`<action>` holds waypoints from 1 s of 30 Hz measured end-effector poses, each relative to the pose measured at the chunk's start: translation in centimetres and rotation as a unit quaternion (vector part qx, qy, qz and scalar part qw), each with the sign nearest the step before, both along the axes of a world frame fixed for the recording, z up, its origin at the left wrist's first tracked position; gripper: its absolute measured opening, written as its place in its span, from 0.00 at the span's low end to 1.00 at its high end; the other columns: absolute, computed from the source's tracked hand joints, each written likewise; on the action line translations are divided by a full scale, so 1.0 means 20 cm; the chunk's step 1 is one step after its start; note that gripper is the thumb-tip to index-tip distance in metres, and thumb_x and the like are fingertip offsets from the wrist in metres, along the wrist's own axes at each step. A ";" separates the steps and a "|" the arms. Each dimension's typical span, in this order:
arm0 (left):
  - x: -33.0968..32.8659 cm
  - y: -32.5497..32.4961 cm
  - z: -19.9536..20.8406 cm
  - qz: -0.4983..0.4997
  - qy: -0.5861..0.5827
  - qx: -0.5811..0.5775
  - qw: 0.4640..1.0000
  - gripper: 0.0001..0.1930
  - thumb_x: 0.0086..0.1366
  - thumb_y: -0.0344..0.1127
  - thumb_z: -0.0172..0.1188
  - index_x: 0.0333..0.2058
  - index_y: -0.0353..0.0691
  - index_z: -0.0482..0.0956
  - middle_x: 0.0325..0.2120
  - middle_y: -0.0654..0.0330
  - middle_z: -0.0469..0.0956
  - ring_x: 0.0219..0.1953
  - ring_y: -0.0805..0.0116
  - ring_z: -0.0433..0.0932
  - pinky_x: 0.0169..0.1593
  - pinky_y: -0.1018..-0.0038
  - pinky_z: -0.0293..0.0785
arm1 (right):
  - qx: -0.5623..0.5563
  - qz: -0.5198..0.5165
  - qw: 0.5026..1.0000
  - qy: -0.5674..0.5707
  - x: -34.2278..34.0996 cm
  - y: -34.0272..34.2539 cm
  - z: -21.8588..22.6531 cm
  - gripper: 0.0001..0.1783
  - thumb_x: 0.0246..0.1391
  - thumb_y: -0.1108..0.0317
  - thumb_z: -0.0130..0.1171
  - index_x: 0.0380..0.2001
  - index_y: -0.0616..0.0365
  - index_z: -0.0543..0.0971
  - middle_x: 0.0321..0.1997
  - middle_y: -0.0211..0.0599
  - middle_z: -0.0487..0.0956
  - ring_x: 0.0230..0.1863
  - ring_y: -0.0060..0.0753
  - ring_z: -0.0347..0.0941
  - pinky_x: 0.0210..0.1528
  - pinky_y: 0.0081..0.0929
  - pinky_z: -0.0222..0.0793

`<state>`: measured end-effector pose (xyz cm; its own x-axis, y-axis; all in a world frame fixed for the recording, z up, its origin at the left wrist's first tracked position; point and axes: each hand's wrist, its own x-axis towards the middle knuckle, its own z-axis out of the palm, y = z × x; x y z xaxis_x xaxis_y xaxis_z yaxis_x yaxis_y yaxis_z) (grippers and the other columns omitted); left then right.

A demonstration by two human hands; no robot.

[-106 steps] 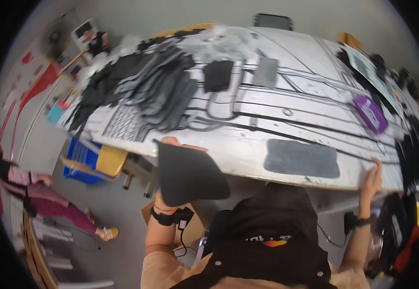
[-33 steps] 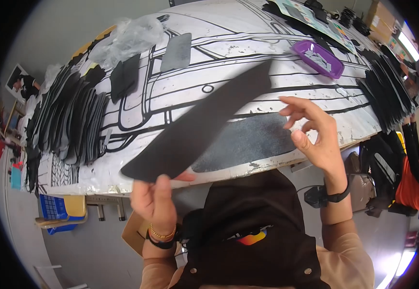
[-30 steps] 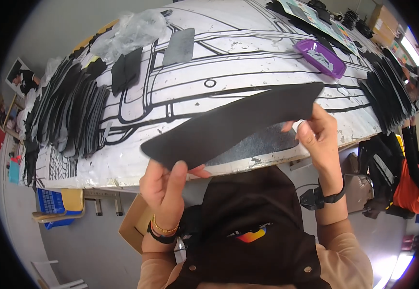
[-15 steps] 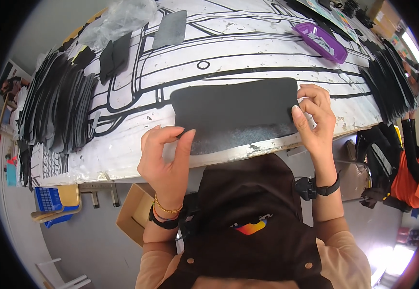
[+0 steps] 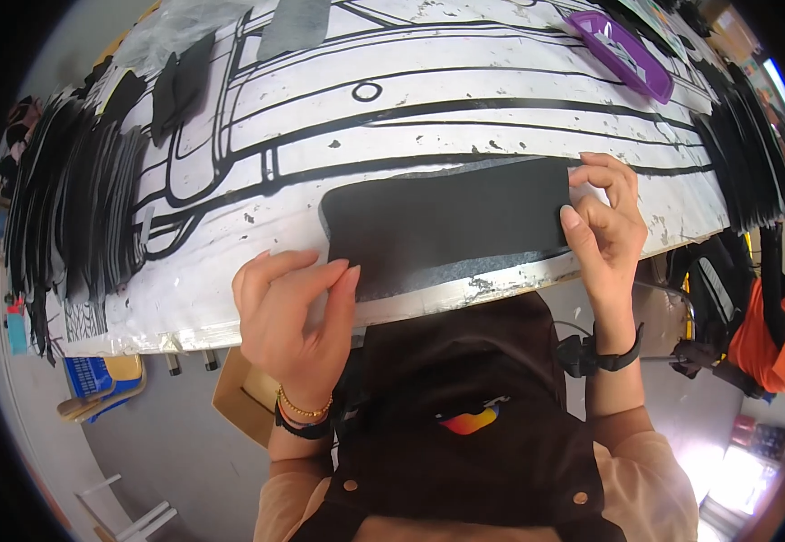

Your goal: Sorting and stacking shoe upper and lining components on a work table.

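Observation:
A black, roughly rectangular sheet of flexible material point(image 5: 451, 217) lies along the table's near edge. A speckled grey layer point(image 5: 464, 271) shows beneath its lower side and along its left and top edges. At the sheet's lower left corner, the thumb and index finger of my left hand point(image 5: 293, 312) are pinched together on it. My right hand point(image 5: 611, 226) grips the right edge, thumb on the near side and curled fingers along the upper right corner.
Stacks of dark sheets stand at the left point(image 5: 76, 208) and right point(image 5: 749, 149) of the white, black-lined table point(image 5: 392, 126). Farther back are a purple tray point(image 5: 656, 83) of small pieces, a grey piece point(image 5: 295, 27) and dark pieces point(image 5: 180, 86). A cardboard box point(image 5: 241, 397) sits below.
The view has shifted slightly. The black top layer has come down toward me, so more grey shows at its upper and left edges. Both hands still hold it.

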<state>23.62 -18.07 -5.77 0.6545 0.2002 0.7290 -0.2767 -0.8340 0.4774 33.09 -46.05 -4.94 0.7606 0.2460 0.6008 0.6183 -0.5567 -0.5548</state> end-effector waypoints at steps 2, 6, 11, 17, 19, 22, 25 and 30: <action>0.00 0.00 0.00 -0.012 -0.011 0.021 1.000 0.10 0.47 0.25 0.76 0.29 0.42 0.85 0.25 0.64 0.82 0.37 0.61 0.81 0.53 0.57 0.70 | -0.008 -0.006 1.000 -0.018 -0.01 0.00 0.00 0.15 0.49 0.70 0.65 0.15 0.62 0.71 0.43 0.40 0.80 0.58 0.52 0.68 0.56 0.43 0.64; 0.00 0.00 0.01 -0.025 -0.004 0.050 0.998 0.11 0.47 0.24 0.75 0.29 0.44 0.84 0.25 0.66 0.82 0.36 0.62 0.82 0.54 0.58 0.69 | -0.017 -0.014 0.999 -0.030 -0.01 0.00 -0.01 0.15 0.48 0.71 0.65 0.15 0.62 0.71 0.43 0.39 0.80 0.57 0.52 0.69 0.56 0.43 0.65; -0.01 0.00 0.02 -0.023 0.019 0.087 0.996 0.10 0.48 0.24 0.74 0.29 0.40 0.84 0.25 0.62 0.82 0.37 0.60 0.81 0.57 0.53 0.68 | -0.027 -0.036 0.998 -0.050 -0.01 0.01 -0.01 0.13 0.47 0.72 0.63 0.15 0.61 0.71 0.42 0.39 0.80 0.56 0.51 0.69 0.55 0.43 0.65; -0.01 -0.02 0.02 -0.015 0.024 0.093 0.995 0.09 0.48 0.22 0.73 0.28 0.40 0.83 0.23 0.64 0.82 0.36 0.60 0.82 0.58 0.52 0.67 | -0.028 -0.045 0.998 -0.039 -0.01 0.02 -0.01 0.13 0.46 0.72 0.64 0.15 0.61 0.71 0.42 0.38 0.80 0.56 0.51 0.69 0.55 0.42 0.66; 0.00 -0.01 0.01 -0.011 0.022 0.090 0.996 0.09 0.48 0.24 0.73 0.27 0.43 0.83 0.22 0.66 0.81 0.37 0.62 0.82 0.59 0.55 0.65 | -0.032 -0.048 0.998 -0.035 -0.01 0.02 -0.01 0.14 0.46 0.73 0.64 0.14 0.61 0.70 0.42 0.38 0.80 0.56 0.51 0.69 0.54 0.42 0.66; 0.01 -0.01 0.01 -0.004 0.024 0.090 0.996 0.09 0.47 0.25 0.73 0.26 0.46 0.83 0.21 0.68 0.80 0.37 0.65 0.82 0.61 0.58 0.63 | -0.038 -0.053 0.997 -0.032 -0.01 0.02 -0.01 0.14 0.46 0.73 0.64 0.14 0.61 0.70 0.42 0.38 0.80 0.56 0.51 0.69 0.54 0.42 0.66; 0.01 -0.02 0.01 0.003 0.026 0.098 0.995 0.09 0.48 0.25 0.72 0.27 0.46 0.83 0.21 0.69 0.79 0.37 0.65 0.82 0.62 0.58 0.62 | -0.035 -0.053 0.998 -0.026 -0.01 0.03 -0.01 0.14 0.46 0.73 0.63 0.14 0.61 0.70 0.43 0.38 0.80 0.56 0.51 0.68 0.53 0.42 0.66; 0.00 -0.02 0.01 0.007 0.026 0.103 0.994 0.09 0.48 0.26 0.72 0.27 0.46 0.82 0.21 0.70 0.78 0.37 0.66 0.82 0.63 0.57 0.61 | -0.030 -0.050 0.998 -0.013 -0.01 0.03 -0.01 0.15 0.47 0.73 0.63 0.14 0.60 0.70 0.43 0.38 0.80 0.57 0.51 0.68 0.52 0.40 0.66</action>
<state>23.68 -18.42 -5.59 0.6905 0.0586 0.7210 -0.2445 -0.9191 0.3089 32.79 -45.52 -5.15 0.7675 0.2049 0.6074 0.5715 -0.6479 -0.5036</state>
